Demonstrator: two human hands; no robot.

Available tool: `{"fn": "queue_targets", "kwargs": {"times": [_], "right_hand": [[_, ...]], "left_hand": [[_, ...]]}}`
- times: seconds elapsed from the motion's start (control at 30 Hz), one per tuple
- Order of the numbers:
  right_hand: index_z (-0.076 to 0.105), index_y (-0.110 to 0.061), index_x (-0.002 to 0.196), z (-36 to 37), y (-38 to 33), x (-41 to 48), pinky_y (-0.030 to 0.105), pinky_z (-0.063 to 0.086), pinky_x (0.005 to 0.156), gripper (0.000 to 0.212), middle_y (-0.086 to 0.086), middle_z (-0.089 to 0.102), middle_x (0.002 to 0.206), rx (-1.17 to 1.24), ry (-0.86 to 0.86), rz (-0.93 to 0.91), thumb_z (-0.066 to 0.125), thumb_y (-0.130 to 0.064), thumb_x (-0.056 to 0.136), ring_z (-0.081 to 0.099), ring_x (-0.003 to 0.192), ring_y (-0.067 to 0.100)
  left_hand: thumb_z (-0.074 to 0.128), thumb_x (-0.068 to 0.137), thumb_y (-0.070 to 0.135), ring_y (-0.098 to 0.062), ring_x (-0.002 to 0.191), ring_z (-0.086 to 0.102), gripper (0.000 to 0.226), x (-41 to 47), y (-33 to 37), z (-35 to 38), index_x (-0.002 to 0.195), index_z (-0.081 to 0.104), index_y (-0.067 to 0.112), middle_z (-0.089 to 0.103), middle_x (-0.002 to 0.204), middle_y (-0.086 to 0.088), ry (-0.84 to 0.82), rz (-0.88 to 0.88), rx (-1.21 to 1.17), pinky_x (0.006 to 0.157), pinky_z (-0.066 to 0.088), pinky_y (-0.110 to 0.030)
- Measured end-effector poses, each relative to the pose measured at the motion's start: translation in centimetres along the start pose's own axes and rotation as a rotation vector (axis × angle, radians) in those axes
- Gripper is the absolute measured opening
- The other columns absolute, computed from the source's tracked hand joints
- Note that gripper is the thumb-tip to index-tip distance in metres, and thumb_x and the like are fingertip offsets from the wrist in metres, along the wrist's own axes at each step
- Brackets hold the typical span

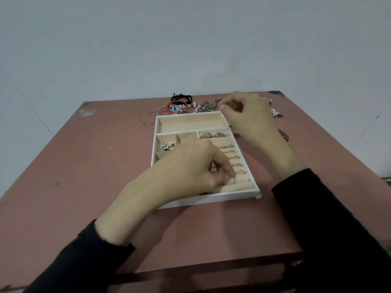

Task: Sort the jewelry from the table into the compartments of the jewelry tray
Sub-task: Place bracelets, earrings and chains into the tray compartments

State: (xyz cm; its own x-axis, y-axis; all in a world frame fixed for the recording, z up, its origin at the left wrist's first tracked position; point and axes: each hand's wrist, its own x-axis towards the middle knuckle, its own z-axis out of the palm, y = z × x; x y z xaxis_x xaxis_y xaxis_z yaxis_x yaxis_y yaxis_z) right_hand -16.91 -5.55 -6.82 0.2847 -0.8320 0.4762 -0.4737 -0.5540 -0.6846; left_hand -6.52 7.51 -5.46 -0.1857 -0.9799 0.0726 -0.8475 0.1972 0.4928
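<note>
now, one tray [211, 199]; left grip [190, 166] tight around one ring [233, 180], right grip [247, 115] unclear

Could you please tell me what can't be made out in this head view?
Head view only:
1. Whatever the right hand pinches, if anything: hidden by its curled fingers.
2. The tray's near-left compartments: covered by the left hand.
3. Loose jewelry beyond the tray: too small and blurred to identify; partly behind the right hand.
</note>
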Motion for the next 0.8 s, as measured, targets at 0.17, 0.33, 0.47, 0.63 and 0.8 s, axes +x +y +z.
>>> {"fn": "queue_targets", "kwargs": {"times": [0.17,0.33,0.47,0.63,0.8], "right_hand": [[0.071,-0.017,0.084,0.0,0.2,0.1,0.022,0.043,0.068,0.014,-0.003,0.061,0.068,0.005,-0.005,0.001,0.057,-0.016,0.083,0.052,0.065,0.006],[0.071,-0.017,0.086,0.0,0.3,0.0,0.019,0.041,0.065,0.014,-0.007,0.059,0.067,0.019,-0.014,0.009,0.057,-0.017,0.083,0.051,0.065,0.004],[0.071,-0.017,0.086,-1.1,0.6,-0.1,0.013,0.041,0.06,0.014,-0.008,0.057,0.067,0.079,-0.021,0.044,0.058,-0.016,0.083,0.051,0.062,0.002],[0.07,-0.021,0.083,-5.6,3.0,-0.3,0.004,0.035,0.053,0.009,-0.009,0.06,0.069,0.001,-0.03,0.079,0.063,-0.017,0.083,0.05,0.058,-0.005],[0.066,-0.025,0.074,-9.3,6.3,-1.3,0.008,0.038,0.059,0.011,-0.003,0.063,0.075,-0.161,-0.106,0.168,0.065,-0.016,0.081,0.054,0.068,0.007]], "left_hand": [[0.069,0.08,0.027,-0.002,0.072,0.053,0.011,0.2,0.0,0.1,0.088,0.075,0.032,0.071,0.085,0.012,-0.005,0.022,0.072,0.067,0.041,-0.012],[0.069,0.08,0.025,0.007,0.064,0.048,0.013,0.3,-0.1,0.0,0.089,0.075,0.033,0.055,0.066,0.018,-0.032,0.036,0.095,0.06,0.033,-0.002],[0.069,0.08,0.025,-0.002,0.071,0.055,0.014,0.5,-0.1,-0.5,0.09,0.075,0.032,0.068,0.076,0.013,-0.04,0.041,0.043,0.063,0.039,-0.008],[0.066,0.082,0.019,-0.001,0.063,0.051,0.012,2.7,0.4,-0.9,0.086,0.075,0.027,0.064,0.067,0.01,0.088,0.049,-0.094,0.055,0.038,-0.008],[0.066,0.081,0.015,-0.002,0.057,0.05,0.014,7.0,1.9,0.0,0.088,0.074,0.024,0.062,0.069,0.007,0.117,0.072,-0.048,0.056,0.039,-0.011]]}}
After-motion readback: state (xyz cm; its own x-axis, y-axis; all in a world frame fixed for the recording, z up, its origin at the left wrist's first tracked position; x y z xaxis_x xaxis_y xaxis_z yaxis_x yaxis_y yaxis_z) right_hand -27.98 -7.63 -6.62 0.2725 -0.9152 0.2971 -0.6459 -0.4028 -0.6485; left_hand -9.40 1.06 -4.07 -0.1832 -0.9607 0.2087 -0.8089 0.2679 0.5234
